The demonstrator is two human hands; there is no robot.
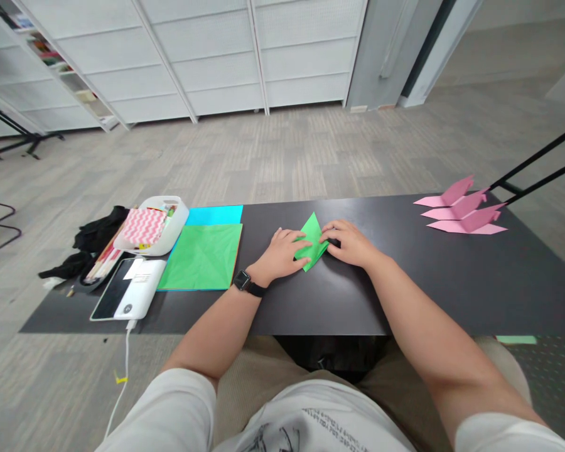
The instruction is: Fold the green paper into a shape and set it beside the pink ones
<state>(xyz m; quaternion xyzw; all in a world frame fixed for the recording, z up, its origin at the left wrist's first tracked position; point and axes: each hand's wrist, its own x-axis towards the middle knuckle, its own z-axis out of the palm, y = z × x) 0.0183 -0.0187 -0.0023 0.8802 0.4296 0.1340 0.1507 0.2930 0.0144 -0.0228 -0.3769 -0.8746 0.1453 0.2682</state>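
A green folded paper (312, 237), shaped like a narrow kite, lies on the black table (405, 282) in front of me. My left hand (282, 254) presses flat on its left side, fingers spread over the lower edge. My right hand (351, 242) rests on its right side, fingertips pinching the paper's right edge. A dark watch sits on my left wrist.
A stack of green and blue paper sheets (202, 254) lies to the left. Beside it are a white device with a cable (129, 289), a white basket with patterned paper (153, 225) and black cloth (94, 235). Three pink folded paper shapes (464, 213) stand at the far right.
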